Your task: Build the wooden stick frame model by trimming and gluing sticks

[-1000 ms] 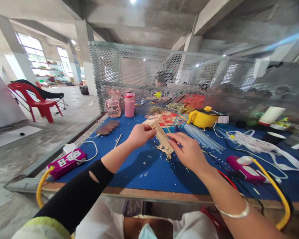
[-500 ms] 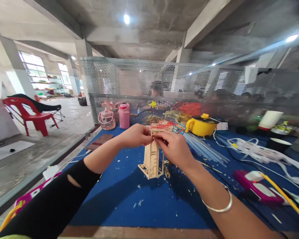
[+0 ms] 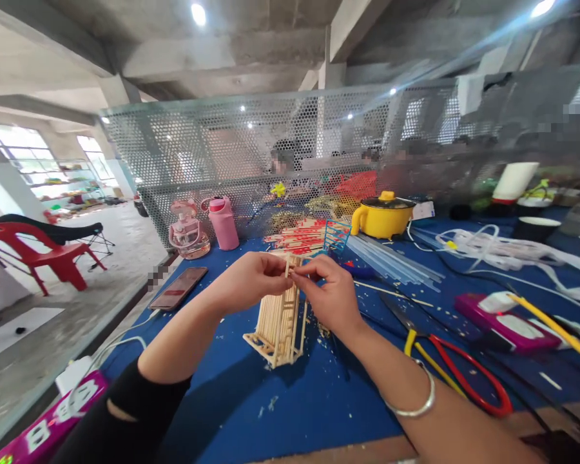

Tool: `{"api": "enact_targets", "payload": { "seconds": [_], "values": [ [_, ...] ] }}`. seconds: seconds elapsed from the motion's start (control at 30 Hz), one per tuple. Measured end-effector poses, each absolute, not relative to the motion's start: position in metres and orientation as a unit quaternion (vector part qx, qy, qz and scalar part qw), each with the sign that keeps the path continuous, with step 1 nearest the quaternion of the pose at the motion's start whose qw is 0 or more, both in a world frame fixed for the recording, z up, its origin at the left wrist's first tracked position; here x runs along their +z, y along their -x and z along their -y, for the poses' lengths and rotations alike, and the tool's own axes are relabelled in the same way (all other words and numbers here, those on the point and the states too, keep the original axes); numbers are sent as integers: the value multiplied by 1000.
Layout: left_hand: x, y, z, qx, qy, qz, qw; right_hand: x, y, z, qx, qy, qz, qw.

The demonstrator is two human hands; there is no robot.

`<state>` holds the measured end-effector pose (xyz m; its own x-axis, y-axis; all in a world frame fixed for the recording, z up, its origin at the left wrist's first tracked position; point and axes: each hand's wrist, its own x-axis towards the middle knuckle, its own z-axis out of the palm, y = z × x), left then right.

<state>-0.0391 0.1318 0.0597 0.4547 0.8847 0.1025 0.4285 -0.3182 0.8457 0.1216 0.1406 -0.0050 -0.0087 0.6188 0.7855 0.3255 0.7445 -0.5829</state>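
Note:
A small model built from pale wooden sticks (image 3: 275,316) leans over the blue tabletop (image 3: 270,425), its railed end toward me. My left hand (image 3: 256,278) is closed at its upper left, thumb and fingers pinching the top of the model. My right hand (image 3: 331,290) pinches at the same upper part from the right, its fingertips almost touching the left ones. Whether a separate small piece lies between the fingertips cannot be made out. Behind the hands lies a pile of red-tipped sticks (image 3: 297,236), with a blue lattice frame (image 3: 337,236) beside it.
Scissors with red and yellow handles (image 3: 468,377) and translucent rods (image 3: 399,264) lie right. A yellow electric pot (image 3: 386,216), pink bottle (image 3: 225,224) and clear jug (image 3: 188,235) stand before a perforated metal screen (image 3: 212,142). A phone (image 3: 180,289) and power strips (image 3: 505,322) sit at the sides.
My view has turned right and tipped down, bringing the scissors into sight. The stick model is tilted more, its lower end swung left. Both hands keep their pinch at its top.

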Motion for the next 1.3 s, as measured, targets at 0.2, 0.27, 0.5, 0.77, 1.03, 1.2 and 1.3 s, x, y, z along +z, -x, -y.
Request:
{"api": "enact_targets", "payload": {
  "seconds": [0.2,0.27,0.5,0.77,1.03,1.2,1.3],
  "values": [
    [55,36,-127,300,-725,-430,447,-7,-126,-143,160,310,694,630],
    [56,36,-125,286,-742,-440,417,-7,-125,-141,171,305,691,632],
    [59,29,-113,260,-807,-499,182,-13,-116,-137,193,315,654,660],
    [52,27,-116,310,-763,-517,232,-15,-116,-140,174,326,648,666],
    [49,28,-126,294,-785,-496,227,-8,-122,-135,14,395,721,569],
    [49,24,-126,299,-781,-495,239,-9,-121,-137,45,384,723,572],
    [48,23,-127,312,-766,-494,268,-11,-121,-140,93,374,709,590]
  ]
}}
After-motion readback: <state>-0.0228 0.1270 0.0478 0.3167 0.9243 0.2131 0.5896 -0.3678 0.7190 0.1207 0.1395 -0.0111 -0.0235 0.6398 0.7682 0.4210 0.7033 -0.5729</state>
